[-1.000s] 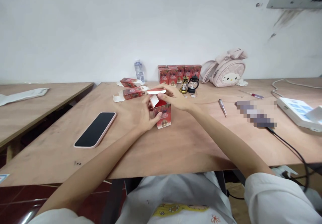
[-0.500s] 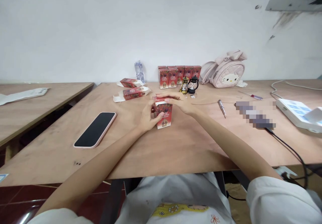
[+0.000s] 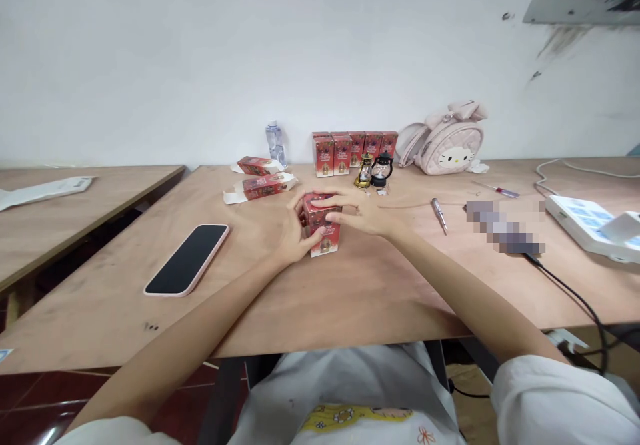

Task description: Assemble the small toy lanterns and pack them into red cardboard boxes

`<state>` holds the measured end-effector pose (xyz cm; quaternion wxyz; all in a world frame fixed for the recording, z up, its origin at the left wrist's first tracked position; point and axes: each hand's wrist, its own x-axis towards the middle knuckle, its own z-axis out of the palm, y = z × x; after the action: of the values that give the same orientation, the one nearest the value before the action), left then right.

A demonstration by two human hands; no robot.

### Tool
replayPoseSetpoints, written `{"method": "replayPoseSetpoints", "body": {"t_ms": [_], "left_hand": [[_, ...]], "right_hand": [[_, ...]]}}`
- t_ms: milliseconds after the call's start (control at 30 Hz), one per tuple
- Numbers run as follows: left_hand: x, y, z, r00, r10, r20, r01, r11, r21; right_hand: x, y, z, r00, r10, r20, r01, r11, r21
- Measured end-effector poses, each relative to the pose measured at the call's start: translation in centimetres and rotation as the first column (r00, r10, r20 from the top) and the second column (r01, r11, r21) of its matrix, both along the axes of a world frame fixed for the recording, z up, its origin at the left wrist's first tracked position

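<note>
A small red printed box (image 3: pixel 323 231) stands upright on the wooden table (image 3: pixel 350 291) in front of me, its lid down. My left hand (image 3: pixel 293 233) wraps around the box's left side, thumb on the front. From the right, my right hand (image 3: pixel 357 208) lies over the box with fingers stretched across its lid. Two small lanterns, one gold (image 3: pixel 363 171) and one black (image 3: pixel 381 169), stand just behind.
A row of red boxes (image 3: pixel 355 144) lines the wall, with two open ones (image 3: pixel 263 185) lying left of it. A phone (image 3: pixel 187 259) lies face down on the left. A screwdriver (image 3: pixel 439 213), a pink bag (image 3: pixel 447 147), a water bottle (image 3: pixel 273 141) and a white device (image 3: pixel 590 225) with cables lie around.
The box's lid was up with a white flap showing; my right hand has pushed it down and now rests flat on the closed top. My left hand stayed on the box.
</note>
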<state>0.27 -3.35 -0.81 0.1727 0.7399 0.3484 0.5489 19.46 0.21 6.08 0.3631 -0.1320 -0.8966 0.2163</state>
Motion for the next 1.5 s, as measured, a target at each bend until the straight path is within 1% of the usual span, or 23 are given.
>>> {"method": "replayPoseSetpoints", "body": {"t_ms": [100,167,233,267,300,333,367,400,467,500,567,633,700,767,867,933,1000,1067,1200,1267,1367,1433,1500], "left_hand": [[0.1,0.0,0.2,1.0,-0.001,0.021,0.002,1.0,-0.012],[0.0,0.3,0.1,0.999,-0.033,0.042,0.037,0.995,-0.093],[-0.2,0.7,-0.2,0.999,-0.051,-0.011,0.047,0.978,-0.201],[-0.4,0.9,-0.3,0.994,-0.046,-0.095,0.022,0.969,-0.247],[-0.5,1.0,-0.4,0.977,-0.025,-0.213,-0.036,0.96,-0.279],[-0.6,1.1,-0.4,0.937,0.004,-0.35,-0.114,0.949,-0.292],[-0.7,1.2,-0.5,0.876,0.03,-0.481,-0.189,0.939,-0.286],[-0.7,1.2,-0.4,0.809,0.045,-0.586,-0.245,0.932,-0.266],[-0.6,1.1,-0.4,0.71,0.056,-0.702,-0.29,0.931,-0.219],[-0.6,1.0,-0.3,0.684,0.053,-0.728,-0.288,0.936,-0.202],[-0.4,0.8,-0.3,0.653,0.049,-0.755,-0.277,0.944,-0.178],[-0.3,0.7,-0.3,0.635,0.056,-0.771,-0.279,0.947,-0.161],[-0.3,0.6,-0.3,0.623,0.067,-0.779,-0.281,0.949,-0.143],[-0.2,0.5,-0.2,0.613,0.072,-0.787,-0.284,0.95,-0.134],[0.0,0.3,-0.1,0.601,0.071,-0.796,-0.282,0.951,-0.128],[0.1,0.1,-0.1,0.591,0.085,-0.802,-0.287,0.952,-0.11],[0.3,0.0,-0.1,0.576,0.103,-0.811,-0.295,0.951,-0.089],[0.5,-0.1,-0.1,0.561,0.11,-0.82,-0.305,0.949,-0.081],[1.0,-0.4,0.3,0.538,0.106,-0.836,-0.325,0.941,-0.089],[1.1,-0.5,0.4,0.53,0.107,-0.841,-0.327,0.941,-0.086],[1.3,-0.6,0.5,0.526,0.105,-0.844,-0.327,0.941,-0.086],[1.3,-0.5,0.5,0.527,0.106,-0.843,-0.33,0.94,-0.088],[1.3,-0.5,0.5,0.531,0.105,-0.841,-0.329,0.94,-0.09]], "right_hand": [[0.0,-0.3,0.1,0.998,-0.04,0.051,0.034,0.994,0.103],[-0.1,-0.3,0.6,0.991,-0.069,0.113,0.052,0.987,0.153],[-0.1,0.2,1.6,0.972,-0.122,0.2,0.085,0.979,0.185],[0.0,0.7,2.2,0.956,-0.165,0.241,0.117,0.972,0.203],[0.2,1.5,3.0,0.937,-0.215,0.274,0.154,0.961,0.228],[0.6,2.6,3.8,0.918,-0.264,0.298,0.188,0.947,0.261],[1.0,3.9,4.7,0.898,-0.323,0.3,0.232,0.925,0.3],[1.6,5.5,5.6,0.881,-0.385,0.274,0.286,0.896,0.34],[2.8,8.9,7.5,0.843,-0.515,0.156,0.428,0.817,0.386],[3.4,10.6,8.3,0.804,-0.587,0.093,0.515,0.766,0.385],[4.3,13.6,9.6,0.687,-0.726,-0.003,0.682,0.643,0.348],[4.7,15.9,10.1,0.57,-0.819,-0.064,0.794,0.529,0.299],[4.6,17.5,9.8,0.493,-0.865,-0.099,0.852,0.456,0.256],[4.1,19.0,8.7,0.454,-0.88,-0.136,0.882,0.423,0.207],[3.2,21.6,6.6,0.45,-0.881,-0.145,0.892,0.438,0.108],[2.6,23.5,5.4,0.427,-0.898,-0.11,0.904,0.425,0.039],[2.0,25.0,4.7,0.408,-0.911,-0.061,0.913,0.409,0.001],[1.6,26.0,4.2,0.399,-0.917,0.007,0.917,0.399,-0.002],[1.2,26.3,3.0,0.392,-0.909,0.143,0.916,0.4,0.031],[1.3,25.9,2.2,0.403,-0.888,0.22,0.904,0.425,0.058],[1.8,25.3,1.3,0.409,-0.874,0.262,0.894,0.442,0.079],[2.3,24.9,1.3,0.394,-0.877,0.276,0.897,0.432,0.092],[2.9,24.4,1.7,0.374,-0.886,0.276,0.905,0.414,0.103]]}}
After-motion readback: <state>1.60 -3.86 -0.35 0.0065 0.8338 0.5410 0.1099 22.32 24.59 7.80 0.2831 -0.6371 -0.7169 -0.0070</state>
